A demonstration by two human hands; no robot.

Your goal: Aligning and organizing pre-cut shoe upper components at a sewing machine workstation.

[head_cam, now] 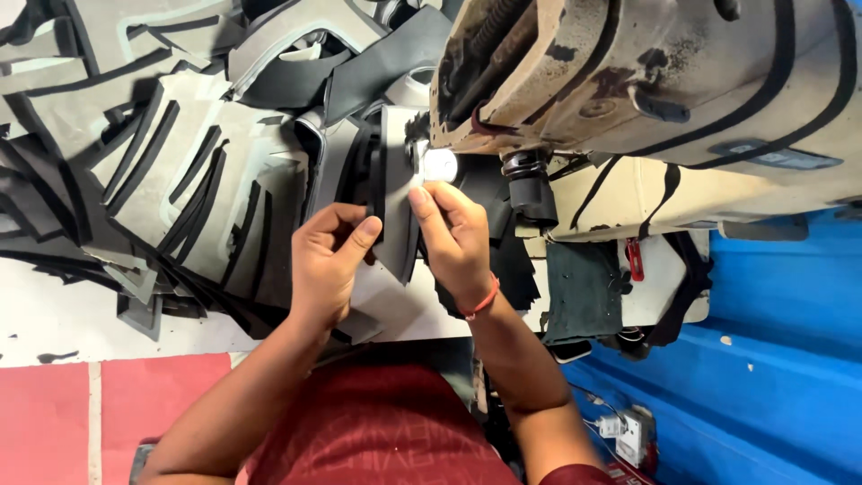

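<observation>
Two hands: both on one grey cut piece [398, 224], at the middle of the view, just at 7 o'clock from the sewing machine head [646, 81].
Left hand [328, 260]: fingers curled shut, thumb pinching the piece's dark-edged left side.
Right hand [453, 238]: thumb and fingertips closed on the piece's upper right edge, close under the round shiny part [440, 164] of the machine; a red band [483, 301] sits on the wrist.
Handling: looks thin, light and flexible, like foam-backed fabric or synthetic leather; probably flops if held at one corner, so an edge pinch on both sides suits it.
Slip and damage: matte surface, likely not slippery; not fragile, though it may crease.
Count, held: one piece.
Count, pile [189, 171]: many similar grey and black cutouts heaped from 9 to 11 o'clock, overlapping too much to count.
Count, machines: one.
</observation>
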